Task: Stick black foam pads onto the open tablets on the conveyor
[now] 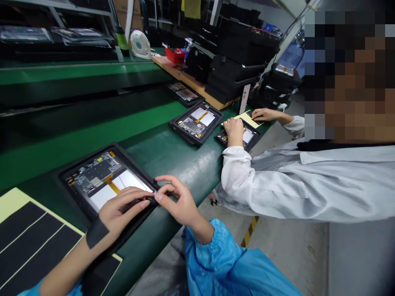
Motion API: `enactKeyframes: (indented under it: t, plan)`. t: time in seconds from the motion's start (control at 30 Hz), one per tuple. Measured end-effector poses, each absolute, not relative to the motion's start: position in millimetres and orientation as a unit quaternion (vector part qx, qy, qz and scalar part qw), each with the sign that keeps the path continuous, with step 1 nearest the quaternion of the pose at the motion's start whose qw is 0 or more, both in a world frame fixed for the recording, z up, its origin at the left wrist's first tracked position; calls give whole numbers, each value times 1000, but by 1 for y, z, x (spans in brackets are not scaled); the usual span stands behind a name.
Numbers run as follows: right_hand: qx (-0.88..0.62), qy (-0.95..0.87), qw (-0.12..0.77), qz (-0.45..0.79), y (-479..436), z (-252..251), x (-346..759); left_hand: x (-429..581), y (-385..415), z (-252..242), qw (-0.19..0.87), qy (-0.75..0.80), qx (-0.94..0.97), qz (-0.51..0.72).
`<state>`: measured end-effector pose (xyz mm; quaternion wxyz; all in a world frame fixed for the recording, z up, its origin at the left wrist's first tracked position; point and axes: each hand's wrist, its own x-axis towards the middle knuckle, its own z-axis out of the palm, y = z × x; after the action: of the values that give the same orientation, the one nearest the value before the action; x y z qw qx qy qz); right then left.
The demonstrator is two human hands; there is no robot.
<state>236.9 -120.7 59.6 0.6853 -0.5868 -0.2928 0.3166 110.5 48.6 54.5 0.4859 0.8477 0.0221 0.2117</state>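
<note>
An opened tablet (95, 177) with circuit board, white battery areas and an orange ribbon cable lies in a black foam tray (69, 193) on the green bench. Over its near right corner, my left hand (121, 207) has thumb and index finger closed together. My right hand (177, 201) pinches right beside it, its fingertips meeting the left ones at the tray's edge. What the two pinches hold is too small and covered to make out. A black rectangular patch (97, 233) sits on my left wrist. Left of that arm lies a yellow sheet (14, 201) with black strips.
Two more trays with opened tablets (197, 122) (185, 93) stand farther along the bench. At right a co-worker in a white sleeve (277, 181) handles another tablet (248, 135) and a yellow sheet (228, 121). Black stacked trays (234, 74) and a small fan (140, 44) are behind.
</note>
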Motion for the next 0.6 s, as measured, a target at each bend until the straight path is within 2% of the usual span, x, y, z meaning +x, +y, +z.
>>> enactKeyframes:
  t: [0.13, 0.27, 0.33, 0.43, 0.5, 0.6]
  plan:
    - [-574, -343, 692, 272, -119, 51, 236, 105, 50, 57, 568, 110, 805, 131]
    - [-602, -433, 658, 135, -113, 40, 232, 102, 50, 65, 594, 169, 779, 111]
    - [-614, -463, 634, 75, -110, 38, 230, 102, 49, 66, 611, 174, 766, 104]
    - [-601, -498, 622, 66, -107, 40, 232, 105, 51, 63, 620, 129, 765, 118]
    - [-585, -512, 624, 80, -106, 46, 239, 107, 56, 60, 577, 79, 797, 160]
    - [-574, -529, 616, 108, -107, 64, 259, 108, 69, 58, 403, 13, 871, 280]
